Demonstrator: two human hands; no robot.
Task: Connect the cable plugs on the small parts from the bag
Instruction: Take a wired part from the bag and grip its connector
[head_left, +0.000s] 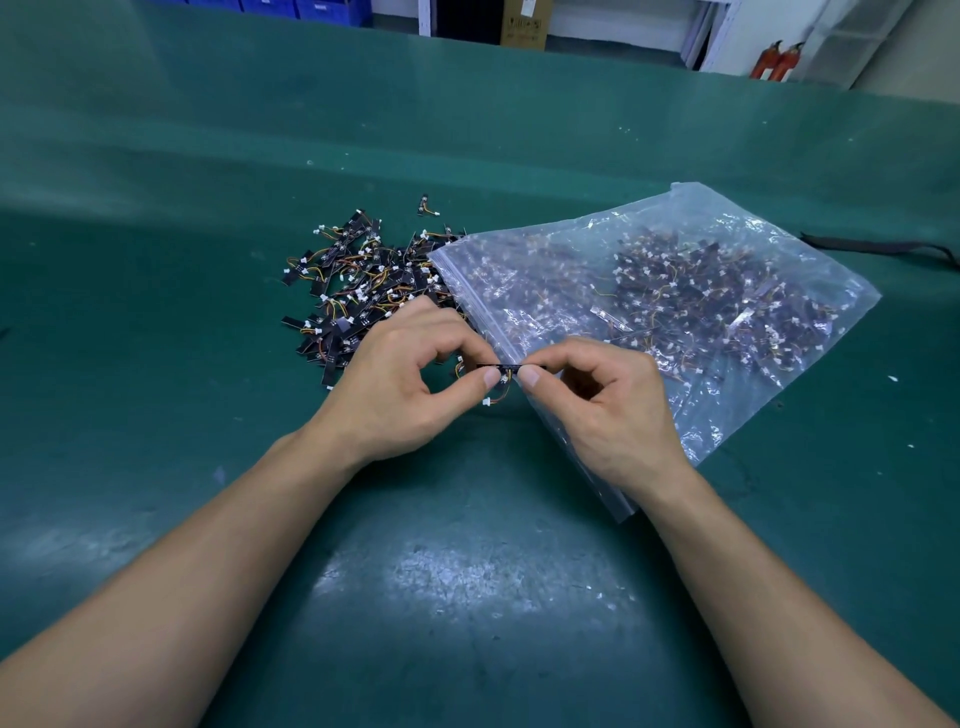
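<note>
My left hand (415, 379) and my right hand (608, 400) meet at the middle of the green table, both pinching one small black strip part (506, 367) between thumb and forefinger. Its thin orange cable hangs below, ending in a white plug (487, 402) that dangles free. A clear zip bag (675, 301) full of the same parts lies to the right, partly under my right hand. A loose pile of parts (363, 280) with black strips, orange wires and white plugs lies just beyond my left hand.
The green mat (467, 571) covers the table, with small white scraps scattered on it. A black strap (883, 247) lies at the far right edge. Blue crates, a cardboard box and red fire extinguishers (779, 61) stand beyond the table.
</note>
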